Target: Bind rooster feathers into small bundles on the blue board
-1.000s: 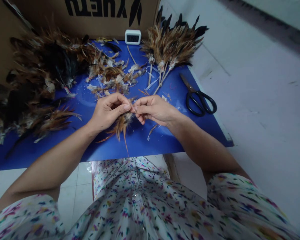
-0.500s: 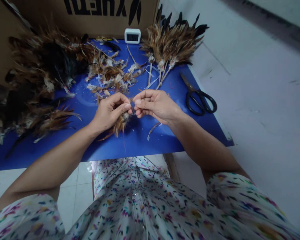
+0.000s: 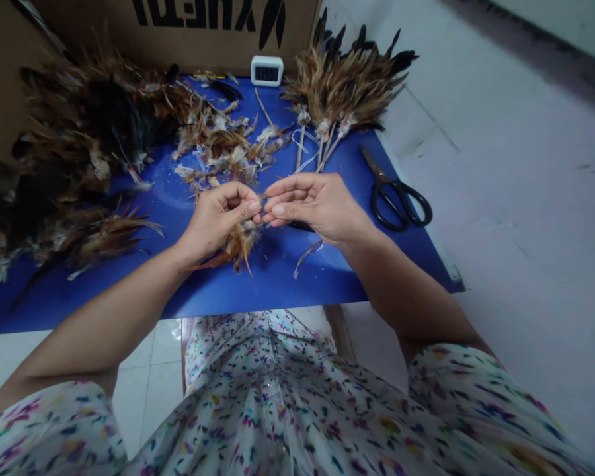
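Note:
My left hand is closed in a pinch on a small bunch of brown feathers, whose tips hang down toward the near table edge. Close against its fingertips is my right hand, its fingers fairly straight and the thumb laid near them. Anything between the right fingers is too small to make out. A dark strip shows just under the right palm; its kind is unclear. One thin loose feather lies on the blue table below the right hand.
Black-handled scissors lie at the right. Feather bundles on sticks rest at the back right, beside a white digital clock. Loose feather scraps cover the middle back. A large feather pile fills the left; a cardboard box stands behind.
My right fingers have straightened and spread a little, and the dark strip now shows beneath that palm. My left hand keeps its pinch on the feathers. The view has shifted slightly.

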